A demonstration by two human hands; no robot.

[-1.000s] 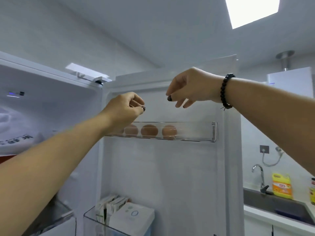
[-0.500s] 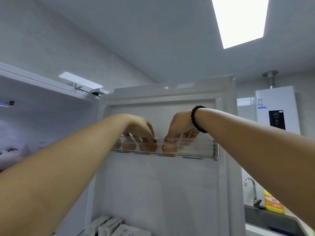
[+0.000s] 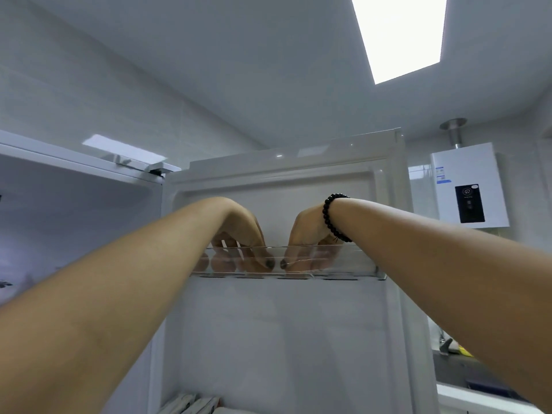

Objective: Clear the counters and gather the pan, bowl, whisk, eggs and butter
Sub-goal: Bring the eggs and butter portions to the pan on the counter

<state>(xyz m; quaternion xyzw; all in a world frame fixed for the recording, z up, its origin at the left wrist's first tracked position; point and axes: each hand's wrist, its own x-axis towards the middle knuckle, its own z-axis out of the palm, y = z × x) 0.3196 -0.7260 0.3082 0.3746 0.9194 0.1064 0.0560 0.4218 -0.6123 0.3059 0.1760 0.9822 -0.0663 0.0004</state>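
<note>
Brown eggs [image 3: 222, 263] sit at nine o'clock in the clear door shelf [image 3: 352, 261]. My left hand [image 3: 242, 231] curls down over one egg; my right hand [image 3: 307, 234], bracelet [image 3: 333, 216] at the wrist, dips in at three o'clock, fingers curled, its hold unclear.

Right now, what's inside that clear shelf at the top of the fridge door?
Brown eggs sit at the left end of the clear door shelf. The left hand and right hand reach in, fingers covering any eggs beneath.
</note>
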